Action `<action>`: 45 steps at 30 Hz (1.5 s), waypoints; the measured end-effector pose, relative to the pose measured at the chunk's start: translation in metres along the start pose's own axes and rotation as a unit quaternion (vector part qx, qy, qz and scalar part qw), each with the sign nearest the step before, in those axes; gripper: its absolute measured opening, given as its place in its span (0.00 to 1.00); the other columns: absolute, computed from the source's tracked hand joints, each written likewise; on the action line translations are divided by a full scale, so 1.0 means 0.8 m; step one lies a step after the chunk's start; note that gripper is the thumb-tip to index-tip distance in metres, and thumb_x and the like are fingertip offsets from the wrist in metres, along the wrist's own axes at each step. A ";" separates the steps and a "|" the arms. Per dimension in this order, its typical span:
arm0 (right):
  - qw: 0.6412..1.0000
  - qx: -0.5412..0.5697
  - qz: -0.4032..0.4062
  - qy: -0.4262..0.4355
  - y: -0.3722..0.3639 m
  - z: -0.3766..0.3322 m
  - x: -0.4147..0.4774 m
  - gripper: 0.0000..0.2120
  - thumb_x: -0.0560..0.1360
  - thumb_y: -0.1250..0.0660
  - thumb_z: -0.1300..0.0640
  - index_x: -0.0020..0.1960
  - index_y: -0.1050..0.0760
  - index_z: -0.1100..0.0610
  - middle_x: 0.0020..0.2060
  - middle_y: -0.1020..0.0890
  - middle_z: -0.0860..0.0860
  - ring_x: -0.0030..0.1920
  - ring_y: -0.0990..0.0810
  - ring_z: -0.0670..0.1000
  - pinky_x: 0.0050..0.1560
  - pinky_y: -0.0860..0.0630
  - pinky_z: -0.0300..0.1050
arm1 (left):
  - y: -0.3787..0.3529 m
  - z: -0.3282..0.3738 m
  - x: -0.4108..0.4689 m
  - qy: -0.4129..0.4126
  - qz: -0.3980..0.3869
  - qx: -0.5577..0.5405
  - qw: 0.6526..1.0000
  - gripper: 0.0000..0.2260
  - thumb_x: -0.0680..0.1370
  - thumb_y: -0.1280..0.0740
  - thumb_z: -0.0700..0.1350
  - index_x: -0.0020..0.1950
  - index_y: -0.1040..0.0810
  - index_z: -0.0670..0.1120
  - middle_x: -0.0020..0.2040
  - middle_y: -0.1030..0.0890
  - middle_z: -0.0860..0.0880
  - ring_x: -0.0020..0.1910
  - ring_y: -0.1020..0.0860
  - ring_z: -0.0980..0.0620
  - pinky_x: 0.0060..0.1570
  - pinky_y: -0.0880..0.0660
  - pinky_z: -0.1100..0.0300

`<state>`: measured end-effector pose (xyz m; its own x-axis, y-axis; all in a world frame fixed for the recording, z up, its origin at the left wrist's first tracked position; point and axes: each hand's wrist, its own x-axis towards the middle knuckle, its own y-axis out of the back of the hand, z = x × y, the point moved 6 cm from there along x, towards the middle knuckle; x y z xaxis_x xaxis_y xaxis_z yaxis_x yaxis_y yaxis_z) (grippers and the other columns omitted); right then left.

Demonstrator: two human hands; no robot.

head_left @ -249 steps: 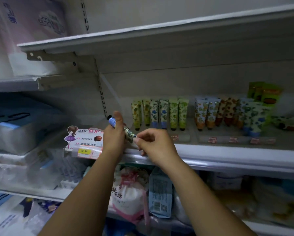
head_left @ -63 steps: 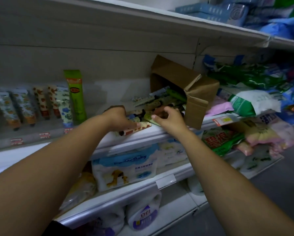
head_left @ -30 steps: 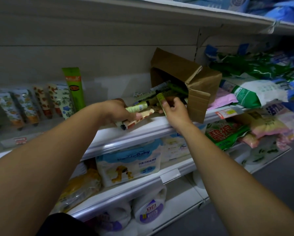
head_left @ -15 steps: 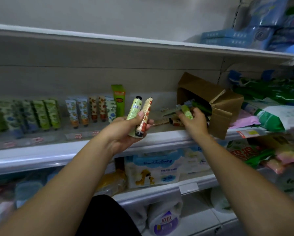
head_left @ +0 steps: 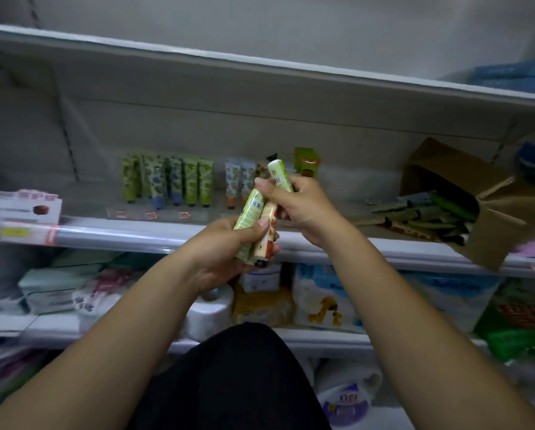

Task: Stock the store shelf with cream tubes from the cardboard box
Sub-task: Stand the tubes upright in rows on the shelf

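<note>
My left hand (head_left: pixel 226 252) grips two cream tubes in front of the shelf edge: a light green tube (head_left: pixel 250 212) and a cream-and-red patterned tube (head_left: pixel 267 234), caps pointing down. My right hand (head_left: pixel 303 203), just above and touching them, holds a third light green tube (head_left: pixel 278 175) with its black cap up. The cardboard box (head_left: pixel 489 209) lies on its side at the right of the shelf (head_left: pixel 136 235), with several tubes (head_left: pixel 421 215) spilling from its mouth. Several stocked tubes (head_left: pixel 170 181) stand in rows at the back of the shelf.
A taller green carton (head_left: pixel 306 161) stands behind my right hand. A pink price card (head_left: pixel 21 215) hangs on the shelf rail at left. Soft packs and rolls fill the lower shelves (head_left: pixel 322 302). Another shelf board (head_left: pixel 260 63) runs overhead.
My right hand left the box with a green tube and came over to my left hand. The left hand still holds its two tubes, now tipped caps down. The view turned left.
</note>
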<state>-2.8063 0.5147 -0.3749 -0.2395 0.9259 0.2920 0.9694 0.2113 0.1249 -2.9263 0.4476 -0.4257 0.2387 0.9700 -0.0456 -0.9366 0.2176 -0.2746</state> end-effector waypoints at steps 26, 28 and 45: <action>0.968 -0.110 -0.227 -0.009 -0.204 0.051 0.053 0.17 0.75 0.33 0.39 0.55 0.16 0.50 0.43 0.15 0.45 0.45 0.18 0.47 0.51 0.22 0.47 | 0.241 0.043 -0.059 -0.091 0.255 -0.153 0.950 0.16 0.66 0.20 0.44 0.49 0.22 0.43 0.38 0.18 0.46 0.29 0.25 0.54 0.37 0.23 0.59; 0.958 -0.132 -0.253 0.020 -0.214 0.042 0.049 0.15 0.71 0.27 0.43 0.55 0.16 0.47 0.50 0.14 0.46 0.52 0.16 0.47 0.58 0.21 0.47 | 0.249 0.046 -0.061 -0.093 0.281 -0.101 0.950 0.14 0.68 0.20 0.45 0.47 0.20 0.44 0.39 0.17 0.45 0.33 0.23 0.51 0.42 0.22 0.56; 0.960 0.248 -0.030 -0.124 -0.202 0.063 0.045 0.24 0.72 0.23 0.59 0.63 0.29 0.62 0.49 0.14 0.60 0.43 0.13 0.57 0.39 0.17 0.43 | 0.268 0.033 -0.040 -0.185 0.359 -0.151 0.902 0.10 0.74 0.22 0.41 0.48 0.22 0.44 0.38 0.18 0.47 0.32 0.20 0.53 0.34 0.22 0.61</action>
<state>-2.9692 0.5296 -0.4328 -0.3358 0.9403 0.0553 0.8753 0.3333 -0.3504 -3.1418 0.4657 -0.4578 -0.5563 0.8310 -0.0066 -0.6900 -0.4663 -0.5536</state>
